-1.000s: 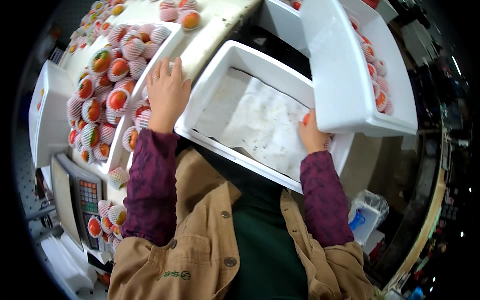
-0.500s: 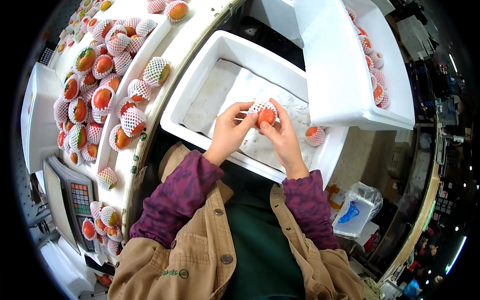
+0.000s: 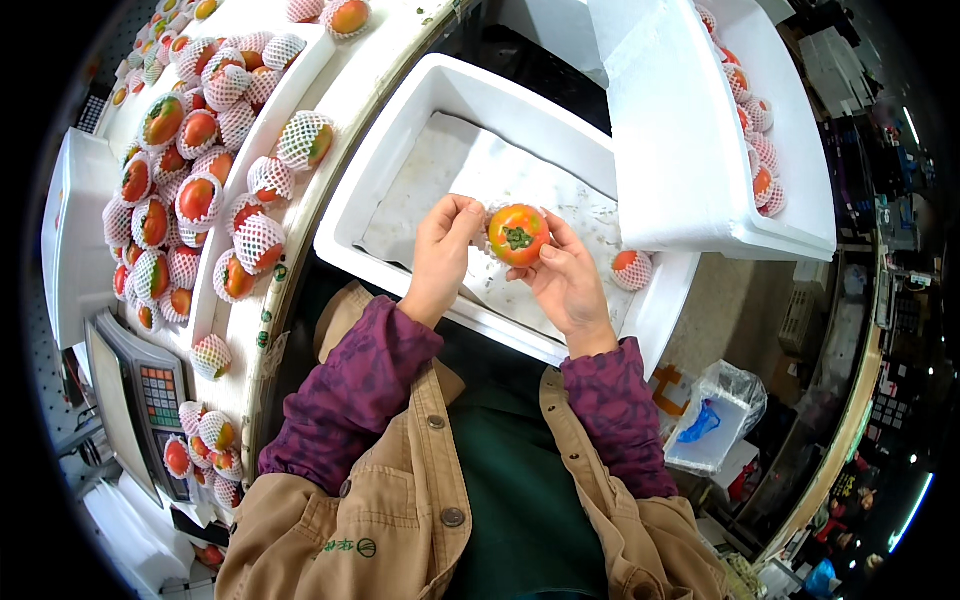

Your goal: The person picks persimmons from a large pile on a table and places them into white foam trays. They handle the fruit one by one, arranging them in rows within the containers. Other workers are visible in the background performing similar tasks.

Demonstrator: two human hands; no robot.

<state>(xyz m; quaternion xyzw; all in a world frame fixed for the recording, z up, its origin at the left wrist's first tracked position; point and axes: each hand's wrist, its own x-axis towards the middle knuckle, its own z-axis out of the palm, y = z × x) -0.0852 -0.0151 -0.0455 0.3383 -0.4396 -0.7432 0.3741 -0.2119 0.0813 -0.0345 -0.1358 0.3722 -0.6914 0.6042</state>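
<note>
An orange-red fruit (image 3: 519, 222) with a green calyx (image 3: 519, 238) glows against a white foam box (image 3: 388, 150); tan jacket (image 3: 375, 500), dark green shirt (image 3: 510, 500), 2 purple sleeves (image 3: 350, 370) mottled darker, and diamond-patterned mesh nets (image 3: 258, 240) in pink and white.

Bright whitish light falls on the middle white box (image 3: 505, 115), with soft grey shadow inside its left end. Straight edges bow toward the black rim; a lamp (image 3: 910, 512) glares in the dim right background.
</note>
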